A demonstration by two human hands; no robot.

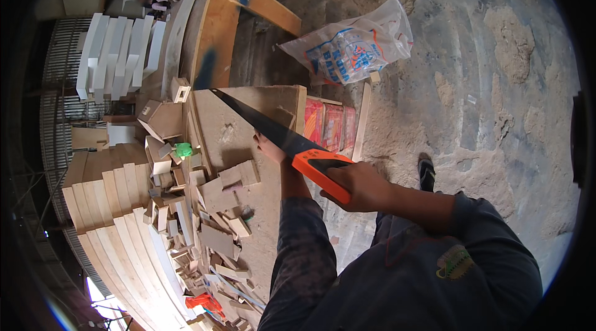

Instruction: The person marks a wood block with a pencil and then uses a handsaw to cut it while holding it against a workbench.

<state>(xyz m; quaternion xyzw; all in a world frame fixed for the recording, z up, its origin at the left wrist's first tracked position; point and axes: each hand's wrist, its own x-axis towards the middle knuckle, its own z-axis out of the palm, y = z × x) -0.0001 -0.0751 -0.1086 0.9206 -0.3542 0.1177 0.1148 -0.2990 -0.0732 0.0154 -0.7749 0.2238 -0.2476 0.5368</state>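
Note:
A handsaw with a dark blade and an orange and black handle is in my right hand, whose fingers wrap round the grip. Its blade slants up and left over a brown board-topped bench, the tip close to the bench's far left corner. My left hand is low over the bench top, beside the blade. The blade hides most of its fingers, so whether it holds anything does not show. Beyond the blade, a small flat wood piece is near the bench's right edge.
Wood offcuts litter the bench's left side, near a green object and an orange-red one. Stacked boards stand farther left. A wooden frame is beyond the bench. A printed plastic bag and red packages lie right.

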